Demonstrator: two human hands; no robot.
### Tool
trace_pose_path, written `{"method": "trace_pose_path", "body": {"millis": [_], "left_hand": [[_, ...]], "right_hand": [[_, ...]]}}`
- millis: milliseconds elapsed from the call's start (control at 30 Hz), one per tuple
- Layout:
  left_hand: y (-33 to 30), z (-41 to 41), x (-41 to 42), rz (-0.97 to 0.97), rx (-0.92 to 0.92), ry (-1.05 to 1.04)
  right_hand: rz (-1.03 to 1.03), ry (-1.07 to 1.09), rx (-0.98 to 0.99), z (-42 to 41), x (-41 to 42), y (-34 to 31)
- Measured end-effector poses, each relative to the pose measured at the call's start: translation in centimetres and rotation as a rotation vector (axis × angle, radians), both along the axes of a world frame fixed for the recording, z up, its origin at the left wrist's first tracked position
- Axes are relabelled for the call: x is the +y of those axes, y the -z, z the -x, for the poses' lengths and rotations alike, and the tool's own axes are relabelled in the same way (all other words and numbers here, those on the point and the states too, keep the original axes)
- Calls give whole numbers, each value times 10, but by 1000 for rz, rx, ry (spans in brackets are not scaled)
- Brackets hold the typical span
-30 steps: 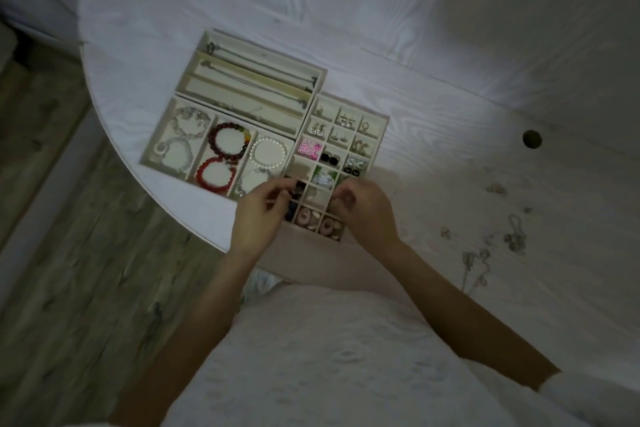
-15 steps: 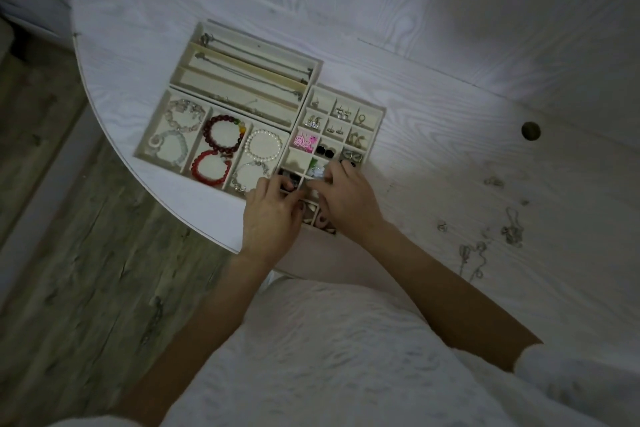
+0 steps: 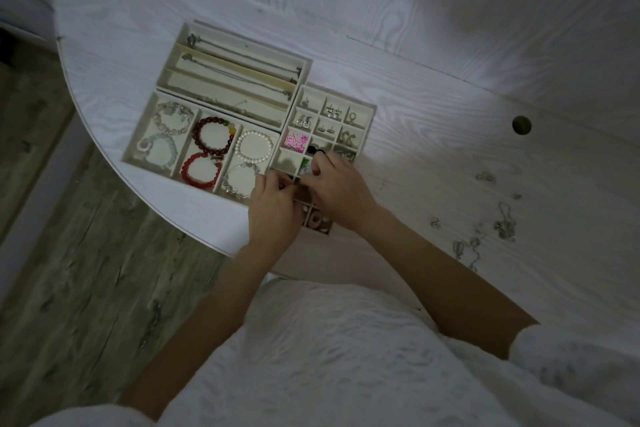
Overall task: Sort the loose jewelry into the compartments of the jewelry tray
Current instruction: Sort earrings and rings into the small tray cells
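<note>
White wood-grain bench (image 3: 433,45) carries the jewelry tray (image 3: 369,114), where the left hand (image 3: 273,210) and right hand (image 3: 341,189) meet, fingers curled over small compartments on something hidden, best lowered gently into one cell.

Dim, bluish picture, brightest at upper right, soft throughout, with wide-angle bending at the edges.

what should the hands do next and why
Probably let go of the piece in the small-compartment tray, where both the left hand and right hand meet, then send the right hand for the loose chains on the table.
</note>
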State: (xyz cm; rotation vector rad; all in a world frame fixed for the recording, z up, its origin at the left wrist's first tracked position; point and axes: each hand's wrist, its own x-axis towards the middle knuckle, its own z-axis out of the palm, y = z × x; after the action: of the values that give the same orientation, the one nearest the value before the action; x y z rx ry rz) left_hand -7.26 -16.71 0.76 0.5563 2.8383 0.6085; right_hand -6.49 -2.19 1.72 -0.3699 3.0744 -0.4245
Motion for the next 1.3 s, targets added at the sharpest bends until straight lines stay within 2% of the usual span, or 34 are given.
{"method": "trace_pose_path", "body": {"millis": [133, 300, 400, 567, 767, 967, 1067, 1167, 1300], "left_hand": [[-4, -5, 3, -86, -77, -37], [-5, 0, -12, -18, 95, 47], [-6, 7, -17, -5, 113, 122], [-4, 15, -19, 124, 107, 278], [-1, 16, -22, 126, 131, 303], [2, 10, -14, 110, 173, 285], [-5, 5, -3, 37, 211, 297], [-12, -10, 27, -3, 186, 376], [-13, -29, 66, 217, 65, 320]], "right_hand": [[50, -16, -24, -6, 9, 4], [204, 191, -33, -27, 25, -4], [216, 221, -65, -34, 22, -5], [207, 193, -106, -32, 13, -2], [227, 258, -51, -49, 34, -10], [279, 472, -8, -111, 73, -14], [277, 596, -8, -146, 89, -13], [280, 812, -30, -177, 109, -9], [220, 1144, -181, -206, 140, 2]]}}
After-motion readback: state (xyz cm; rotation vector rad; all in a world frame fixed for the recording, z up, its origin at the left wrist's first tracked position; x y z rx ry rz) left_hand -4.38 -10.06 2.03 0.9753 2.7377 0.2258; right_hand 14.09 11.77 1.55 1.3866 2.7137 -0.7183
